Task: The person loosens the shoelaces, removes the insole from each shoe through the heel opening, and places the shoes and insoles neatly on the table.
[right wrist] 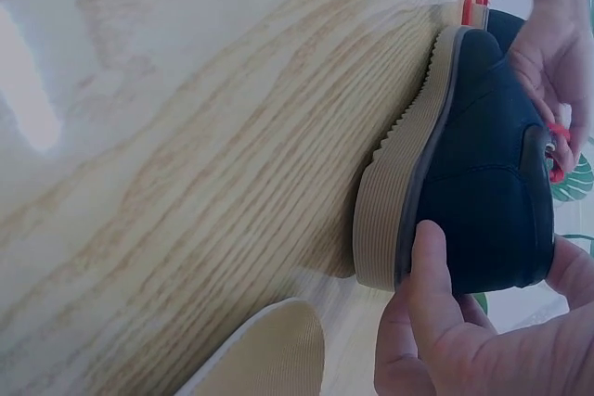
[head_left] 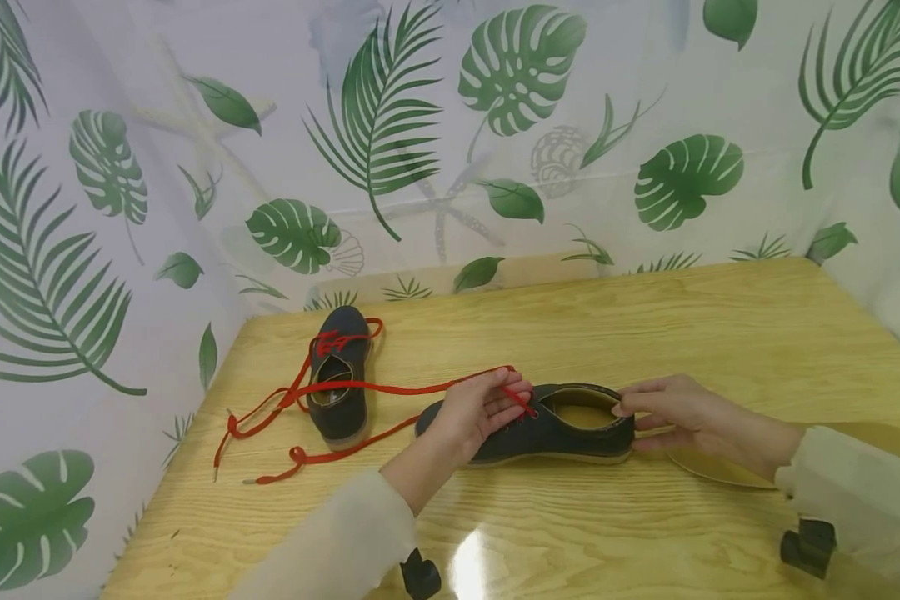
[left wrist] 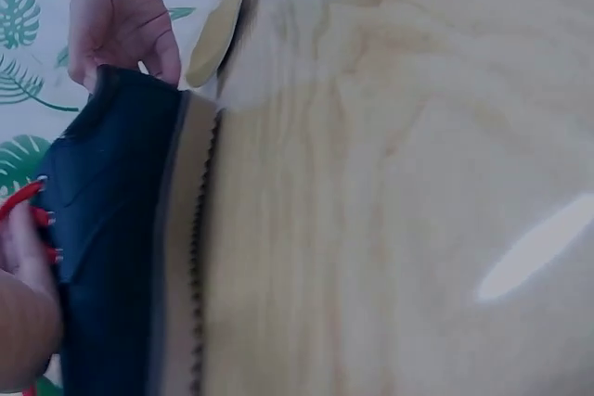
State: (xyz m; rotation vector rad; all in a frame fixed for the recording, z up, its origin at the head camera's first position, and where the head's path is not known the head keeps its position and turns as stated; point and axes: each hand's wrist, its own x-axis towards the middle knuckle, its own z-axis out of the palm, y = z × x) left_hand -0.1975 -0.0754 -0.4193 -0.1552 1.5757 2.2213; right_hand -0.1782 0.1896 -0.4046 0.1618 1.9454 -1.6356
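A dark navy shoe [head_left: 525,442] stands on the wooden table, toe to the left, its tan insides showing. At its heel, my right hand [head_left: 682,417] grips the back of the shoe, thumb at the collar and fingers round the outside; the right wrist view shows this heel hold [right wrist: 492,345]. My left hand [head_left: 468,412] lies over the front part and pinches a red shoelace [head_left: 412,390] close to the eyelets. From there the lace stretches left across a second navy shoe [head_left: 345,421]. That shoe has red laces tied loosely over its tongue.
A tan insole [head_left: 727,469] lies on the table [head_left: 690,317] under my right forearm. Loose red lace ends trail over the left side of the table. A leaf-patterned cloth [head_left: 435,167] hangs behind and at both sides.
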